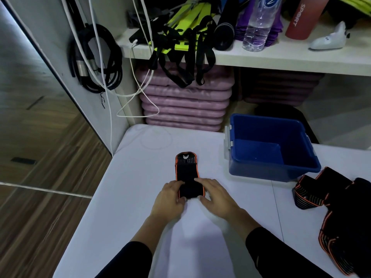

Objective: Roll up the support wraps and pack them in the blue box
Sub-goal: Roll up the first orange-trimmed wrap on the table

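A black support wrap with orange edging (pixel 187 169) lies lengthwise on the white table (pixel 130 187), its near end rolled into a thick bundle. My left hand (pixel 170 199) grips the left side of the roll and my right hand (pixel 214 195) grips its right side, fingers over the top. The blue box (pixel 269 145) stands open to the right and behind the wrap, and I see nothing inside it. A pile of loose black and orange wraps (pixel 337 207) lies at the table's right edge.
A white shelf (pixel 261 59) above the table's far side carries a water bottle (pixel 259 23), a red bottle (pixel 305 19), yellow and black straps (pixel 180 37). Pink mats (pixel 184 105) are stacked beneath. Black cables (pixel 96 57) hang at the left. Wooden floor lies left of the table.
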Available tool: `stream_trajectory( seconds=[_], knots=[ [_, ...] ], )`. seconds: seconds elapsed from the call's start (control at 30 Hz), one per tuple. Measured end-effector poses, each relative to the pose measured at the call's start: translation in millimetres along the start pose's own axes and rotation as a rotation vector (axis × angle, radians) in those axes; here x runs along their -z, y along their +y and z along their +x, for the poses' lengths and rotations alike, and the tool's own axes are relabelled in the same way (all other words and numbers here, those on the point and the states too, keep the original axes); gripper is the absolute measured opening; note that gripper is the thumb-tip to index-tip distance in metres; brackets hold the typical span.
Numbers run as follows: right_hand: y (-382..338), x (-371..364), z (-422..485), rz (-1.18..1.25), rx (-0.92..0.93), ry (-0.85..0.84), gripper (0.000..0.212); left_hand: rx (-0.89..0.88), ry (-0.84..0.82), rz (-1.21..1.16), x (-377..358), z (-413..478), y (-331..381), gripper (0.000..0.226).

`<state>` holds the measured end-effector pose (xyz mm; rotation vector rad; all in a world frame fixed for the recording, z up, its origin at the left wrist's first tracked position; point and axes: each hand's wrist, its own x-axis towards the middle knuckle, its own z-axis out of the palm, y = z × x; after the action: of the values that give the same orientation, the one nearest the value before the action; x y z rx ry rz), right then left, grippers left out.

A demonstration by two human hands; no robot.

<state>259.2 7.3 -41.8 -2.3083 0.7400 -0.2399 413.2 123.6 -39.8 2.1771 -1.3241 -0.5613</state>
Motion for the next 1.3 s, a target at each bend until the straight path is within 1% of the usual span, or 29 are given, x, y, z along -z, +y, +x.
stream_trajectory(
  seconds=[0.1,0.17,0.23,0.3,0.33,0.43,0.53,0.6,0.67,0.77,0.93,1.1,1.23,1.3],
  knots=[
    [-3,2,3,0.107,-0.085,-0.053,0.047,0.133,0.033,-0.207,4,0,-2,0.039],
    [-5,-3,8,0.173,-0.142,-0.016,0.038,0.227,0.074,-0.317,3,1,2,0.029],
    [-7,-9,14,0.204,-0.199,0.059,0.034,0.311,0.101,-0.346,0,3,7,0.028],
    [-9,-15,17,0.243,-0.215,0.112,0.038,0.381,0.131,-0.330,-4,7,8,0.032],
    [-9,-18,18,0.260,-0.192,0.113,0.043,0.403,0.151,-0.321,-5,9,8,0.033],
    [-2,-26,19,0.231,-0.095,0.067,0.051,0.391,0.204,-0.355,-4,13,10,0.032],
    [-3,-25,23,0.280,-0.119,0.062,0.049,0.343,0.170,-0.427,-1,14,11,0.030],
    [-6,-24,27,0.313,-0.119,0.062,0.047,0.329,0.134,-0.476,-2,14,8,0.033],
    [-6,-27,32,0.348,-0.123,0.086,0.048,0.349,0.135,-0.541,-1,15,6,0.039],
    [-5,-32,36,0.366,-0.161,0.119,0.048,0.442,0.145,-0.667,2,18,7,0.047],
    [-5,-33,42,0.463,-0.193,0.174,0.038,0.400,0.149,-0.626,4,24,6,0.036],
    [-17,-40,51,0.510,-0.200,0.248,0.035,0.390,0.229,-0.632,10,25,-1,0.033],
    [-39,-51,79,0.538,-0.158,0.233,0.034,0.388,0.318,-0.647,35,30,-16,0.034],
    [-54,-59,97,0.545,-0.128,0.202,0.034,0.406,0.358,-0.612,51,34,-30,0.036]
  ],
)
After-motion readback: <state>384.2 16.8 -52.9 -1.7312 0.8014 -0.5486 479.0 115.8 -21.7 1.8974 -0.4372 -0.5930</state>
